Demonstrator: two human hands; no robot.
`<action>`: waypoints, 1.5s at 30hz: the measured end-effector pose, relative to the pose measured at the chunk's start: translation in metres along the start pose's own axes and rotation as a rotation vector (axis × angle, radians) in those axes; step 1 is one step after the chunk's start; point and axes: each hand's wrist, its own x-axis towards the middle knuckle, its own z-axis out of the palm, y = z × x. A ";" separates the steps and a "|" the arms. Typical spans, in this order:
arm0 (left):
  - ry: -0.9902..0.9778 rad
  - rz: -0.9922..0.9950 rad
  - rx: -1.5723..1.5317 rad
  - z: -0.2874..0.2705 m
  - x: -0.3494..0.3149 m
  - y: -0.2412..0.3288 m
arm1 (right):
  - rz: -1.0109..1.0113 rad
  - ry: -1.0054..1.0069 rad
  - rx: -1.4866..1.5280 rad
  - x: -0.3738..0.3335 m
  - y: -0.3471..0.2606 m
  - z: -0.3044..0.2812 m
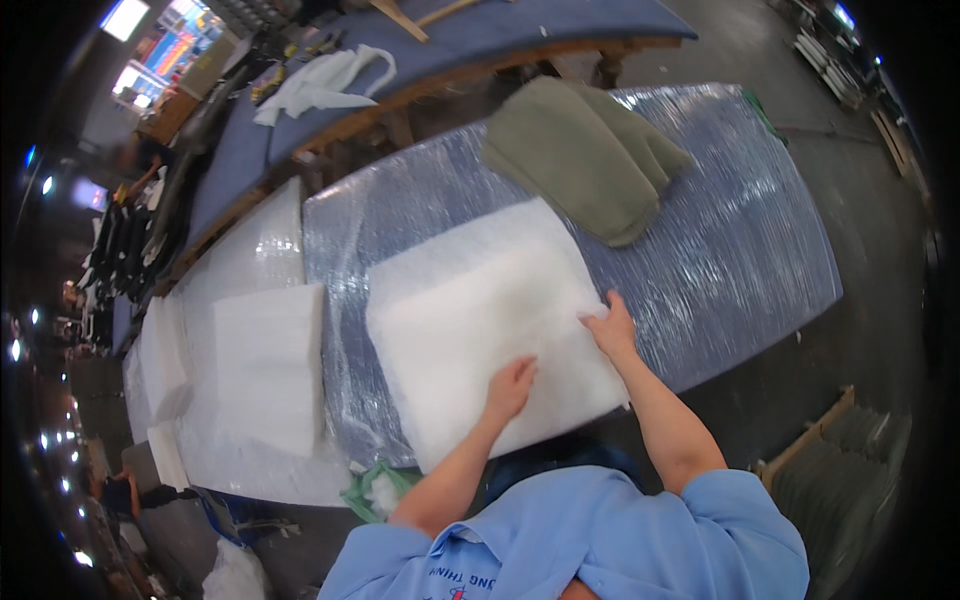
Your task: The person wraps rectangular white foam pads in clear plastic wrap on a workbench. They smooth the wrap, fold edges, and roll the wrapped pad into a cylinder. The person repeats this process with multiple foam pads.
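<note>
A soft white wadding sheet (430, 325) lies over a thicker white pad in front of me, on a table wrapped in clear plastic film (730, 260). My left hand (511, 388) rests over the near middle of the wadding, its fingers curled together; whatever they pinch is too small to tell. At the right edge of the wadding is my right hand (613, 326), thumb and forefinger spread apart, the thumb touching the white surface. Beyond the wadding's far right corner lies an olive-green fabric cover (585, 155), loosely folded and puffed up.
Another white pad (268, 365) lies to the left on a plastic-covered surface, with more white pieces (163, 360) beside it. A blue-topped bench (480, 45) runs behind, bearing a white cloth scrap (325, 82). A green bag (375, 490) hangs by the near edge. Stacked panels (840, 470) stand at right.
</note>
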 end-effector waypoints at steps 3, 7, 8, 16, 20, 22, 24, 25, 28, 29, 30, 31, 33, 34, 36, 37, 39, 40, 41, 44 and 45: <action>0.023 -0.076 -0.203 -0.009 -0.052 -0.010 | -0.067 -0.027 -0.006 0.013 -0.018 0.007; 0.186 -0.186 -0.290 -0.033 -0.111 -0.005 | -0.455 0.062 0.146 -0.007 -0.055 0.023; 0.237 -0.175 -0.304 -0.039 -0.120 -0.005 | -0.529 0.037 0.194 -0.011 -0.068 0.028; 0.318 0.100 -0.259 -0.055 -0.151 0.009 | -1.029 -0.708 0.375 -0.131 -0.142 0.076; 0.437 0.212 -0.268 -0.082 -0.178 -0.036 | -1.121 -1.204 0.341 -0.225 -0.169 0.064; 0.696 0.045 -0.291 -0.101 -0.217 -0.061 | -1.262 -1.133 0.263 -0.252 -0.184 0.041; 0.817 -0.085 -0.460 -0.105 -0.258 -0.048 | -1.517 -0.680 0.048 -0.256 -0.190 0.016; 0.822 -0.089 -0.575 -0.103 -0.275 -0.022 | -1.449 -0.715 -0.101 -0.252 -0.187 0.019; 0.793 0.120 -1.058 -0.107 -0.344 -0.028 | -1.452 -0.822 -0.362 -0.273 -0.189 0.058; 0.836 0.231 -1.080 -0.101 -0.349 -0.014 | -1.501 -0.808 -0.377 -0.275 -0.176 0.076; 0.930 0.161 -1.057 -0.101 -0.353 -0.014 | -1.382 -1.026 -0.239 -0.269 -0.153 0.102; 1.041 0.086 -1.031 -0.103 -0.362 -0.022 | -1.249 -1.249 -0.104 -0.272 -0.138 0.128; 1.169 -0.156 -0.870 -0.090 -0.405 -0.053 | -0.825 -1.509 -0.124 -0.313 -0.133 0.147; 1.133 -0.293 -0.743 -0.082 -0.424 -0.066 | -0.599 -1.582 -0.158 -0.330 -0.131 0.157; 0.986 -0.392 -0.422 -0.067 -0.455 -0.083 | -0.462 -1.734 -0.107 -0.372 -0.119 0.172; 0.878 -0.352 -0.231 -0.060 -0.465 -0.089 | -0.382 -1.792 -0.082 -0.392 -0.112 0.178; 0.793 -0.336 -0.196 -0.049 -0.482 -0.103 | 0.082 -1.977 0.114 -0.440 -0.108 0.188; 0.928 -0.330 -0.317 -0.044 -0.489 -0.118 | 0.274 -2.033 0.145 -0.460 -0.109 0.190; 1.058 -0.321 -0.436 -0.042 -0.492 -0.135 | 0.188 -2.082 0.105 -0.474 -0.112 0.196; 1.295 -0.347 -0.531 -0.065 -0.496 -0.182 | -0.155 -2.043 0.105 -0.496 -0.112 0.225; 1.397 -0.352 -0.417 -0.076 -0.489 -0.194 | -0.309 -1.931 0.156 -0.500 -0.112 0.234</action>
